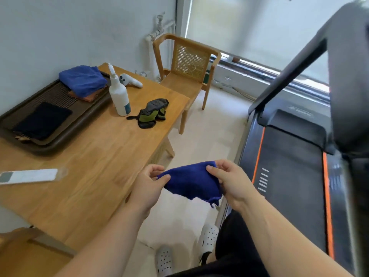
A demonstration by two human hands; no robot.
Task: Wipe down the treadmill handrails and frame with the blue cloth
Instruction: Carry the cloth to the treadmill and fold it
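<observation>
- The blue cloth is a soft, napped fabric, bunched into a rough wedge, with a loose corner hanging at its lower right.
- The left hand pinches the cloth's left edge between thumb and curled fingers.
- The right hand grips the cloth's right edge, thumb on top and fingers curled round the fabric.
- Both hands hold the cloth in the air above the pale floor, between the table and the treadmill. It touches neither.
- The treadmill stands to the right. It has a dark matte belt, 2 orange stripes along the belt edges and smooth dark side rails.
- A dark, flat-sided handrail slants upward from the front of the deck.
- The table is rectangular, of light wood with visible grain.
- A dark brown tray with rounded corners and a slatted floor sits at the table's far left.
- In the tray lie a folded blue towel on an orange cloth, and a flat black pad.
- A white plastic spray bottle stands upright just beside the tray.
- Crumpled grey and green gloves lie near the bottle.
- A long white remote lies near the table's left edge.
- A wooden chair with a woven cane back stands beyond the table.
- 2 white perforated clogs show on the floor below the hands.
</observation>
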